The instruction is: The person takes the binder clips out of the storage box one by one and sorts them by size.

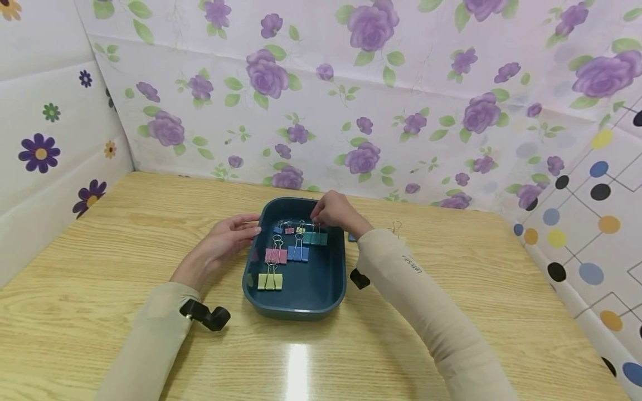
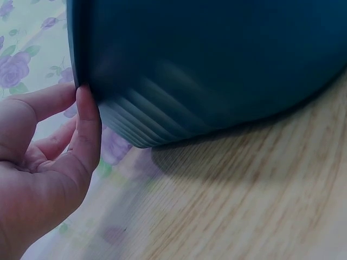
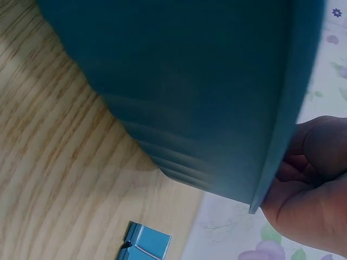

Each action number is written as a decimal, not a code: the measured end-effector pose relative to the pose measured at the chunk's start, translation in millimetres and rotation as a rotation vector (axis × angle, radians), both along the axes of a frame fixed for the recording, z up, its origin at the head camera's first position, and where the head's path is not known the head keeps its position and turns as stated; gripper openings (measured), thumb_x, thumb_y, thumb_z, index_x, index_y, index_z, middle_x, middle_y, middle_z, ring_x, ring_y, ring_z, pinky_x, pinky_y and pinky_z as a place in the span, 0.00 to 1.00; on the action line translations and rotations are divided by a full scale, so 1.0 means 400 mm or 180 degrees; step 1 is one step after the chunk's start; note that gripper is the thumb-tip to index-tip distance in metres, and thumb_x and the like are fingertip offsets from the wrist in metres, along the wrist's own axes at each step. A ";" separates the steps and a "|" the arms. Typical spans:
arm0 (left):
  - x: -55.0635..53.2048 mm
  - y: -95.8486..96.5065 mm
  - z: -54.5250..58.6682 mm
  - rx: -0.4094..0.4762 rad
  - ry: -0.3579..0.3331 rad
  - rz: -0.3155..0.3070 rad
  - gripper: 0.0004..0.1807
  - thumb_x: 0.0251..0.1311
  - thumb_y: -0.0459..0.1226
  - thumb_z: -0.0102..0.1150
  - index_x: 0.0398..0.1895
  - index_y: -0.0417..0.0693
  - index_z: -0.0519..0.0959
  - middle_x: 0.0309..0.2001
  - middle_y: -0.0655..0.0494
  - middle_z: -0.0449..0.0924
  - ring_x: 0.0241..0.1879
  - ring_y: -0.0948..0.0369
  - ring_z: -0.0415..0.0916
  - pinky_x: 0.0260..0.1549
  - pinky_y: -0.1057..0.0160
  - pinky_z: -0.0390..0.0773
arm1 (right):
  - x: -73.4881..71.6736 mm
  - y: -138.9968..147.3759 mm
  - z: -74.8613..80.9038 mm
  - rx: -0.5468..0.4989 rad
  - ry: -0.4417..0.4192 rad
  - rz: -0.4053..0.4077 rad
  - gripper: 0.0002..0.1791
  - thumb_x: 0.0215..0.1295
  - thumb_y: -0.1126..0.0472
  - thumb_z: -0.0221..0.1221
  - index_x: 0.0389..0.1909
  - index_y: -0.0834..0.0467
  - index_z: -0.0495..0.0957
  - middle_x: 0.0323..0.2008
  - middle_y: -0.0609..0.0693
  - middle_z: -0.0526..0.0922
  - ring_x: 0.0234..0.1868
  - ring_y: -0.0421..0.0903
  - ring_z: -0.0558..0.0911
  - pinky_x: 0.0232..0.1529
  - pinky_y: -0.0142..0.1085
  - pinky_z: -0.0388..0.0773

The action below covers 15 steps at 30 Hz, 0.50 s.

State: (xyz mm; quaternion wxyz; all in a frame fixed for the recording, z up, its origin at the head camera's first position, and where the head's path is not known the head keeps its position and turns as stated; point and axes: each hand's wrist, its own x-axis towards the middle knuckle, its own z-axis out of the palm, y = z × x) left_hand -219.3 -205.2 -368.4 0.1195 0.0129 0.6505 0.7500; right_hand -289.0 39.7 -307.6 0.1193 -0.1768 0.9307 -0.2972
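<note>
A dark teal tray [image 1: 295, 313] stands on the table. My left hand [image 1: 225, 239] pinches its left rim between thumb and fingers, as the left wrist view shows. Reaching over the tray's far right corner, my right hand [image 1: 335, 211] pinches the wire handles of a green binder clip [image 1: 315, 239]; the handle tips are hidden by the fingers. Beside that clip lie small blue [image 1: 278, 229], pink [image 1: 289, 230] and yellow [image 1: 301, 230] binder clips. Larger pink [image 1: 276, 256], blue [image 1: 298, 254] and yellow [image 1: 270, 282] ones lie nearer me.
Right of the tray, a blue binder clip [image 3: 153, 241] lies on the wooden table [image 1: 451, 289]. A yellow clip's wire handle [image 1: 397, 226] shows behind the right sleeve, its body mostly hidden. Flowered cloth [image 1: 321, 111] hangs behind the table.
</note>
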 end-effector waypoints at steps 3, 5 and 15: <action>0.000 0.002 0.000 -0.0010 -0.0013 0.0003 0.30 0.68 0.31 0.54 0.70 0.31 0.57 0.52 0.47 0.71 0.44 0.65 0.76 0.48 0.69 0.76 | -0.002 0.007 0.007 -0.0102 -0.0019 0.0025 0.08 0.63 0.72 0.60 0.40 0.70 0.84 0.34 0.59 0.85 0.34 0.50 0.85 0.37 0.36 0.83; 0.000 0.002 0.001 -0.0023 -0.0011 -0.0003 0.30 0.68 0.31 0.54 0.70 0.31 0.57 0.53 0.46 0.71 0.44 0.65 0.76 0.48 0.69 0.76 | -0.004 0.013 0.012 -0.0183 -0.0037 0.0008 0.08 0.63 0.72 0.60 0.40 0.70 0.84 0.35 0.60 0.85 0.34 0.50 0.85 0.36 0.34 0.83; 0.002 0.003 0.003 -0.0142 -0.0036 -0.0008 0.31 0.69 0.33 0.54 0.71 0.33 0.57 0.61 0.39 0.66 0.48 0.64 0.75 0.51 0.69 0.74 | -0.004 0.038 0.047 -0.0610 -0.0377 -0.0134 0.09 0.65 0.69 0.60 0.43 0.70 0.83 0.40 0.59 0.84 0.37 0.49 0.84 0.40 0.34 0.82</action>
